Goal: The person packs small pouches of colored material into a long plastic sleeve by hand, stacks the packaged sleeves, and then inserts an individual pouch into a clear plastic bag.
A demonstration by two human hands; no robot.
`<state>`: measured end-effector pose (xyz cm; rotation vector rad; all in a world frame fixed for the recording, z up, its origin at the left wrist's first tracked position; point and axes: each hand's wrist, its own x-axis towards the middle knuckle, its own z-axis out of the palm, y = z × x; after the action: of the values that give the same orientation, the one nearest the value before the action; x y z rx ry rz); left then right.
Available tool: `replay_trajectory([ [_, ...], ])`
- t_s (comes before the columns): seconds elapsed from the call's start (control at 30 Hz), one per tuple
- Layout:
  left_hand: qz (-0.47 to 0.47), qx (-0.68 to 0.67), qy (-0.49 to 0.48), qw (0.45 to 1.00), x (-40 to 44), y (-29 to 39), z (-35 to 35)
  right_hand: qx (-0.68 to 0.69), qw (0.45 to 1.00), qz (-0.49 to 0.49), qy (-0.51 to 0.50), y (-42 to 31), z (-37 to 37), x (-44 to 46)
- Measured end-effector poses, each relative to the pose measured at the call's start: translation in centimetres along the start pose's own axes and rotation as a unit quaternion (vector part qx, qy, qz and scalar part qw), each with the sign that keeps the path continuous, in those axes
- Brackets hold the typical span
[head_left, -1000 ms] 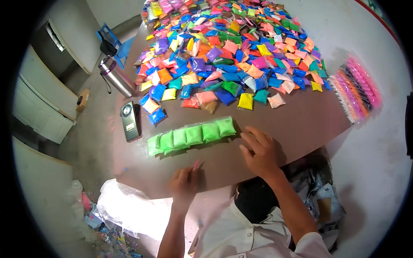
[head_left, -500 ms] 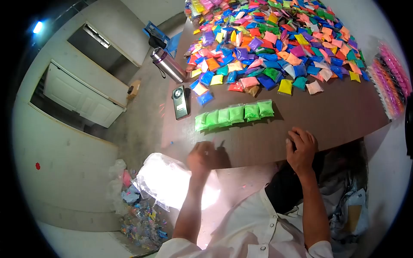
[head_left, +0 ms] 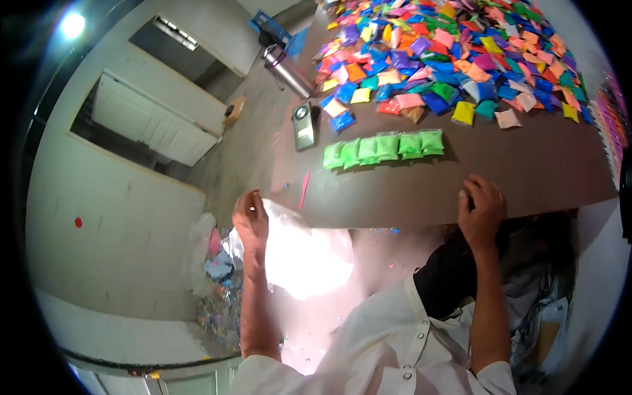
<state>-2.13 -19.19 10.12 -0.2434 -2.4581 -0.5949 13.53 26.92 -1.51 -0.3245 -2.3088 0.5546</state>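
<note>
My left hand [head_left: 251,220] is off the table's left front corner, beside a bright white plastic bag [head_left: 309,260]. Its fingers are loosely bent, and I see nothing in them. On the table near that hand lies a thin pink strip [head_left: 305,191]. My right hand [head_left: 482,207] rests by the front edge, fingers half curled, thumb apart, holding nothing visible. Between and beyond the hands, several bright green packets [head_left: 387,147] lie side by side in an overlapping row.
Many small coloured packets [head_left: 454,59] heap over the far side of the table [head_left: 395,191]. A steel flask [head_left: 288,71] and a dark phone-like device [head_left: 303,126] stand at the left edge. Pink and orange packaged strips [head_left: 609,125] are at right. Plastic scraps [head_left: 220,309] litter the floor.
My left hand has moved left from above the table to beyond its edge. The pink strip now shows on the table. My right hand stays by the front edge; the view has shifted.
</note>
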Motion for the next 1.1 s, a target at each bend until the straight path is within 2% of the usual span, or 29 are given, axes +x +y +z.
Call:
replay_trajectory([
  [0.03,-0.022,-0.021,0.023,0.999,-0.7,-0.6,-1.4,0.007,1.000,-0.006,-0.007,0.1,0.0,0.0],
  [0.07,-0.061,-0.012,0.005,0.998,-1.5,-2.6,-3.0,0.016,1.000,0.000,-0.008,0.1,0.0,0.0],
  [0.13,-0.204,0.098,-0.097,0.969,-3.4,-6.6,-4.7,0.027,1.000,0.001,-0.008,0.4,0.2,0.0],
  [0.2,-0.143,0.086,-0.112,0.980,-8.2,-13.7,-4.1,0.051,0.998,0.029,-0.009,0.7,0.4,-0.1],
  [0.23,-0.167,0.059,-0.115,0.978,-10.3,-14.7,-3.9,0.051,0.998,0.025,-0.010,0.9,0.5,-0.2],
  [0.4,-0.213,0.207,-0.111,0.948,-16.9,-14.6,-2.6,0.015,1.000,0.000,-0.002,1.4,1.1,-0.7],
  [0.47,-0.140,0.287,-0.120,0.940,-19.2,-17.1,-1.7,0.029,0.999,0.029,0.002,0.9,1.4,-0.7],
  [0.5,-0.128,0.281,-0.114,0.944,-20.2,-18.5,-1.4,0.043,0.997,0.061,0.007,0.7,1.5,-0.6],
  [0.57,-0.119,0.272,-0.108,0.949,-20.8,-20.6,-1.0,0.041,0.998,0.055,0.010,0.6,1.5,-0.3],
  [0.67,-0.114,0.232,-0.101,0.961,-20.3,-22.2,-1.2,0.033,0.998,0.043,0.019,0.6,1.6,0.0],
  [0.73,-0.028,0.186,-0.043,0.981,-19.1,-21.8,-2.3,0.028,0.999,0.037,0.022,1.2,1.9,-0.3],
  [0.8,-0.043,0.159,-0.039,0.986,-17.9,-20.7,-4.0,0.020,0.996,0.079,-0.021,2.4,2.3,-0.8],
  [0.87,-0.128,0.077,-0.064,0.987,-17.1,-20.6,-5.8,0.023,0.997,0.073,-0.020,2.1,2.1,-0.8],
  [0.9,-0.108,0.026,-0.064,0.992,-17.3,-23.2,-6.8,0.025,0.997,0.072,-0.018,1.9,1.9,-0.8],
  [0.93,-0.157,0.019,-0.065,0.985,-15.7,-19.5,-9.0,0.027,0.997,0.071,-0.018,1.8,1.8,-0.8],
  [1.0,-0.230,-0.022,-0.064,0.971,-14.5,-20.0,-12.0,0.068,0.993,0.095,0.003,1.7,1.7,-0.7],
  [1.07,-0.261,-0.152,-0.049,0.952,-12.7,-19.8,-15.2,0.089,0.991,0.095,0.011,3.0,2.1,-1.2],
  [1.1,-0.301,-0.190,0.006,0.935,-11.1,-16.2,-16.5,0.105,0.990,0.094,0.021,3.4,2.1,-1.3],
])
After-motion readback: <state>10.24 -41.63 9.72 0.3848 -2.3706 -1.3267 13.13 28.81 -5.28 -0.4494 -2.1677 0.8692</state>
